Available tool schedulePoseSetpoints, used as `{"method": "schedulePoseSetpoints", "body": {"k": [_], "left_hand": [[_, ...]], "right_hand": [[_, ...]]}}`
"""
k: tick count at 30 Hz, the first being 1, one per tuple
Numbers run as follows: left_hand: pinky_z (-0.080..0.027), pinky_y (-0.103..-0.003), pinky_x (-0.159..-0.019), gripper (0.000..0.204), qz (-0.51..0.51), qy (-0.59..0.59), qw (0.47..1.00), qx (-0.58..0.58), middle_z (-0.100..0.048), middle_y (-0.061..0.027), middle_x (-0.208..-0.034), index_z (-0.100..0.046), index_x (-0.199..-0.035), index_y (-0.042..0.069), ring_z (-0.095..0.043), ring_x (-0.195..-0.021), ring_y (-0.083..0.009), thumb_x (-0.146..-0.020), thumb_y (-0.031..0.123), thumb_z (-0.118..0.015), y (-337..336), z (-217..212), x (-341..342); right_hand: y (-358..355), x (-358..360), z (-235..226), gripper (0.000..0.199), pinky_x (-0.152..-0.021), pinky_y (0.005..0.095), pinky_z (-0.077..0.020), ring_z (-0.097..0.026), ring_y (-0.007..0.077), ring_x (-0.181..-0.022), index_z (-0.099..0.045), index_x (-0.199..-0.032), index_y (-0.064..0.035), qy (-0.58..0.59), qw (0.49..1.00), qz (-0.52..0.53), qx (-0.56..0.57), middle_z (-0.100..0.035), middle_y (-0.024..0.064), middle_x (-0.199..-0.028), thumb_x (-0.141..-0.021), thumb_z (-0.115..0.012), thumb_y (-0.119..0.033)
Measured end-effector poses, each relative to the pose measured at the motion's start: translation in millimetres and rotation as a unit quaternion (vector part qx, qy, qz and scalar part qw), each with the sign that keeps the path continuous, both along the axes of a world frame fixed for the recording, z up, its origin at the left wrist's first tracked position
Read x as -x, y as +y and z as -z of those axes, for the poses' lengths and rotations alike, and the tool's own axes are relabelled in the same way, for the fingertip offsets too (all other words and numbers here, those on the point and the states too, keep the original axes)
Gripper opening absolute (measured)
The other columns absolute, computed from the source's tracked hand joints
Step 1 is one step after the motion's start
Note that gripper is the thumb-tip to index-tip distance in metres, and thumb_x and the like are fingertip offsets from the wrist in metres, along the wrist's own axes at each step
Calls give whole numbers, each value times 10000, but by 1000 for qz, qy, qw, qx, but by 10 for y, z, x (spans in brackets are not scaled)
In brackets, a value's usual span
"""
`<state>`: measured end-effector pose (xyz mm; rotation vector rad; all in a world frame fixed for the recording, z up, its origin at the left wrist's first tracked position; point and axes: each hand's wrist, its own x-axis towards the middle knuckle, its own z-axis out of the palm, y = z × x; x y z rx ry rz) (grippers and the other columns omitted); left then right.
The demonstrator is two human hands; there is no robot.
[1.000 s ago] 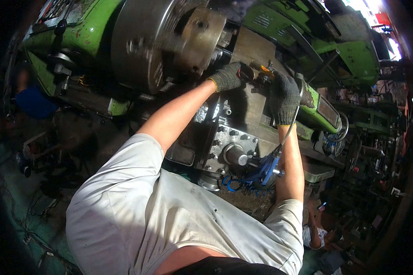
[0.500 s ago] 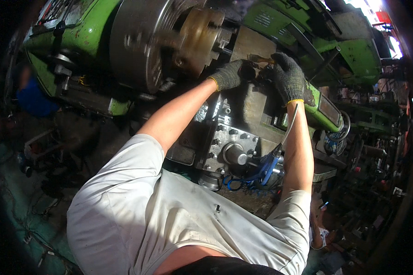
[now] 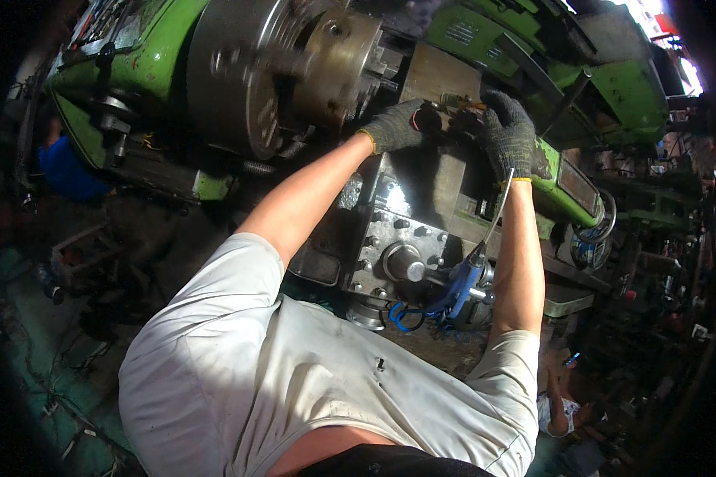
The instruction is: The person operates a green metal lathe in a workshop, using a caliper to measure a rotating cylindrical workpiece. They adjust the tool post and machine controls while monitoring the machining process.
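Note:
Both my hands wear dark knitted gloves with yellow cuffs and reach over the carriage of a green lathe. My left hand (image 3: 396, 129) is closed beside a dark round thing (image 3: 429, 121) with a red edge, its fingertips hidden behind it. My right hand (image 3: 509, 133) is at the right, thumb and fingers apart, close to a slim amber-brown piece (image 3: 460, 101) that lies between the hands. Its kind is too small to tell. Left of my left hand is the big steel chuck (image 3: 231, 79), with a brassy cylindrical part (image 3: 338, 67) at its face.
Nearer me is a square bolted tool post (image 3: 402, 253) with a round knob. A blue air gun (image 3: 461, 288) with a thin nozzle rests next to it, by my right forearm. A handwheel (image 3: 597, 219) stands at the right. Other people show at the far left and lower right.
The brassy part at the chuck has turned, its hole now higher up. My right hand has shifted slightly right, its thumb now apart from the fingers. My left hand has hardly moved.

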<state>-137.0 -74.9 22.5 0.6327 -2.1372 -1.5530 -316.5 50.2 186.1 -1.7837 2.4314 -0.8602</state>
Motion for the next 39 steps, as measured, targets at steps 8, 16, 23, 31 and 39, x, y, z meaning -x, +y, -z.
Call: {"method": "schedulePoseSetpoints", "body": {"k": [8,16,23,31,39], "left_hand": [[-447,-372,-1120,788,-39,1,994,98,-627,-189,-1400,-474,-1511,51,-597,-1290,-283,-776,80,-756,60,117,-67],[-491,-441,-1077,783,-26,-170,973,155,-657,-209,-1321,-568,-1421,88,-608,-1267,-377,-739,347,-853,293,-407,-288],[-517,-456,-1040,793,66,-205,947,237,-672,-184,-1323,-577,-1430,163,-649,-1189,-395,-704,335,-844,452,-131,-450],[-506,-339,-1069,829,188,-134,972,-49,-645,-57,-1391,-543,-1487,101,-606,-1241,-170,-738,75,-898,594,-352,-464],[-564,-333,-932,400,48,-84,986,-135,-687,-135,-1300,-575,-1429,31,-700,-1091,-258,-1045,128,-517,331,201,-1076]], "right_hand": [[59,-76,42,338,-939,465,-522,-655,397,-1082,-711,-1204,-88,112,990,-83,28,-692,184,-1111,-878,-668,-166],[191,-206,77,334,-932,457,-537,-677,379,-1072,-698,-1210,-52,17,986,-105,132,-702,195,-1152,-894,-672,-160],[843,-366,366,354,-977,493,-516,-652,388,-1124,-679,-1206,-63,-91,987,-126,51,-690,202,-1188,-886,-710,-212],[1123,-434,531,502,-1010,502,-508,-635,408,-1142,-647,-1334,-126,-5,966,-190,-175,-683,207,-1215,-838,-715,-163],[2211,-244,433,563,-1093,398,-470,-634,291,-1215,-590,-1442,-74,-109,986,23,125,-661,173,-1353,-902,-744,-105]]}}
